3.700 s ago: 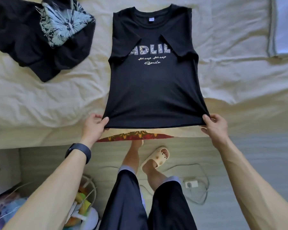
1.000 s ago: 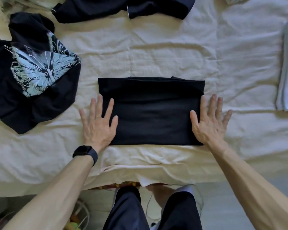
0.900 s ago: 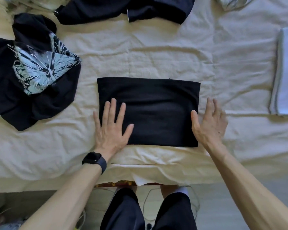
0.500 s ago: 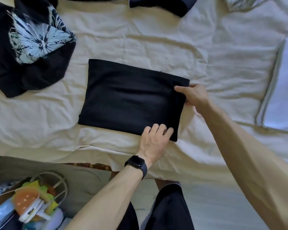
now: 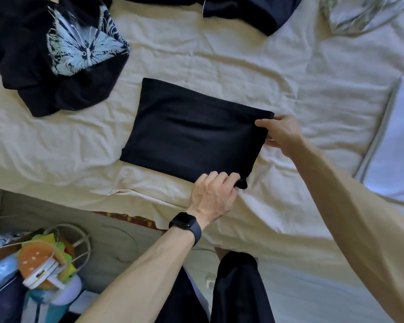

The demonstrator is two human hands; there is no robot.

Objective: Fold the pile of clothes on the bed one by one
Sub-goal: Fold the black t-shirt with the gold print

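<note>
My left hand (image 5: 214,194), the nearer one, grips the near right corner of the folded black shirt (image 5: 191,138) with curled fingers. The shirt lies close to the near edge of the bed (image 5: 56,145), its long axis running away to my left from both hands. My right hand (image 5: 280,134), arm stretched further in, pinches the far right corner, thumb on top, so I reckon this short edge swings leftward next.

**Bedside, soft daylight**

Cream, creased cotton bed sheet (image 5: 219,61) fills the upper view, brightly and evenly lit. Under the sheet's near edge: a red patterned fabric strip (image 5: 128,217). Below the sheet: pale greyish floor (image 5: 117,248). Below-left of the sheet: a white wire basket (image 5: 85,233) of coloured clutter. Directly below it: a small white plug (image 5: 210,283).
</note>
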